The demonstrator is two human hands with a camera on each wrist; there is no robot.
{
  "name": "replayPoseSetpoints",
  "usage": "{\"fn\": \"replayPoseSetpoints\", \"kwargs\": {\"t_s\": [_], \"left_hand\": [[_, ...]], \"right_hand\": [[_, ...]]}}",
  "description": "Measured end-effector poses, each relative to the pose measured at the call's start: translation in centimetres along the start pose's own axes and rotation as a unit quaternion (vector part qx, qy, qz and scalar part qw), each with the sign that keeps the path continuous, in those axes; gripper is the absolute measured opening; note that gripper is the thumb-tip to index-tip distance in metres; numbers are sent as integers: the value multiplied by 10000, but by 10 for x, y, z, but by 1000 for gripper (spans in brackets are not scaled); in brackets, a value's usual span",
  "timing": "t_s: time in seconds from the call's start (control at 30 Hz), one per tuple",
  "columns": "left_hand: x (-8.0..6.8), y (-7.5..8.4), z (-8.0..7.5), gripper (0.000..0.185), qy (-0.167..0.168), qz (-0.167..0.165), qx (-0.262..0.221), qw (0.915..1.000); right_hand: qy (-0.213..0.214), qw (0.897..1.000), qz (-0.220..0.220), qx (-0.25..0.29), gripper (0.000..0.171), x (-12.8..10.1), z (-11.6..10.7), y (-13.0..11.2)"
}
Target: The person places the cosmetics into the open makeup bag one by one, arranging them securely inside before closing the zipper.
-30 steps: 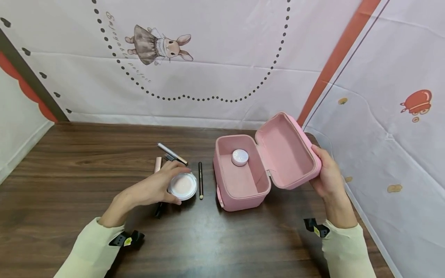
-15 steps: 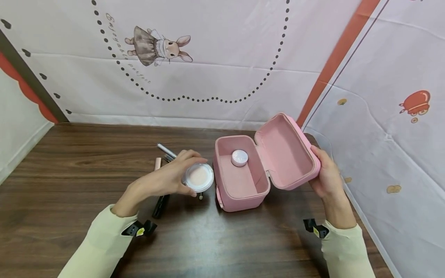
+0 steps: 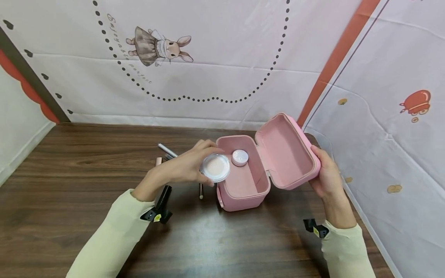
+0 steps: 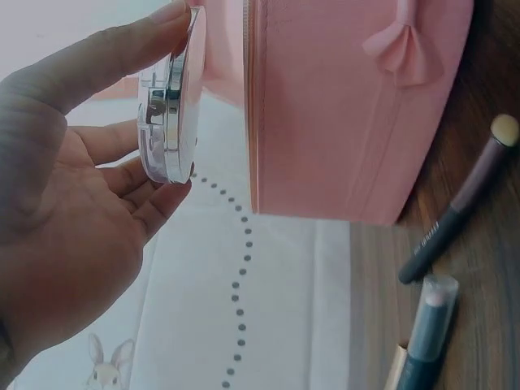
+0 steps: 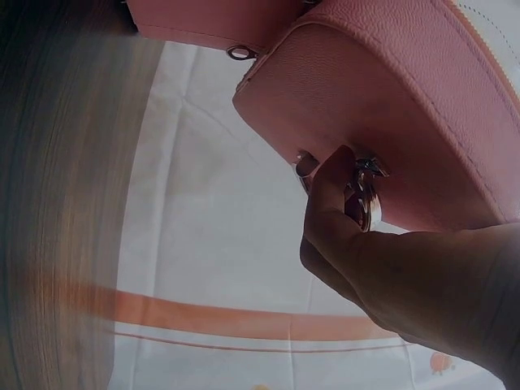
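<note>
The right hand (image 3: 328, 177) gripped the case's open lid (image 3: 286, 150). The left hand (image 3: 184, 168) pinched a compact (image 3: 216, 168) at the case (image 3: 241, 185) rim (a jar (image 3: 240, 157) sat inside); brushes (image 3: 167, 150) lay behind.

Both arms wear long, pale yellow-green sleeves; the left sleeve (image 3: 107, 235) and the right sleeve (image 3: 347, 251) end at the wrists in soft, loose cuffs; a small black clip with a yellow tag sits at each wrist, the left clip (image 3: 156, 216) and the right clip (image 3: 316, 228); the left hand (image 3: 184, 168) and right hand (image 3: 326, 175) are bare, without rings or gloves; fingernails are short and plain.
</note>
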State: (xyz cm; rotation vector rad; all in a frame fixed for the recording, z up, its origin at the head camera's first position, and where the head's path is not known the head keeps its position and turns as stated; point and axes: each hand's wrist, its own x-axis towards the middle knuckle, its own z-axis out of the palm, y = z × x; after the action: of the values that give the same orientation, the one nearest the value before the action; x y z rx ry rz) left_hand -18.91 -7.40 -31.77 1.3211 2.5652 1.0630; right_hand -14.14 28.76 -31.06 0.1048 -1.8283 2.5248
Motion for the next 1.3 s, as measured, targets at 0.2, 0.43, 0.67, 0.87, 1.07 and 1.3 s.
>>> {"fn": "replayPoseSetpoints", "kwargs": {"t_s": [0.2, 0.43, 0.67, 0.87, 1.07, 1.3], "left_hand": [[21, 6, 4, 82, -133, 85, -109, 9998], [39, 9, 13, 79, -324, 65, -82, 9994], [48, 7, 22, 78, -337, 123, 41, 9993], [59, 5, 31, 77, -267, 114, 252, 9993], [72, 4, 40, 77, -253, -179, 503, 9983], [85, 3, 49, 77, -275, -763, 1085, 9908]], "right_hand": [[25, 9999, 46, 153, 29, 0, 0, -1], [-110, 9998, -136, 114, 33, 3, 1, 1], [-90, 9997, -173, 111, 34, 3, 1, 2], [-63, 9998, -117, 166, 32, 1, 1, 2], [-109, 9997, -91, 205, 31, 1, 0, 2], [-138, 9995, -71, 269, 31, 1, 1, 1]]}}
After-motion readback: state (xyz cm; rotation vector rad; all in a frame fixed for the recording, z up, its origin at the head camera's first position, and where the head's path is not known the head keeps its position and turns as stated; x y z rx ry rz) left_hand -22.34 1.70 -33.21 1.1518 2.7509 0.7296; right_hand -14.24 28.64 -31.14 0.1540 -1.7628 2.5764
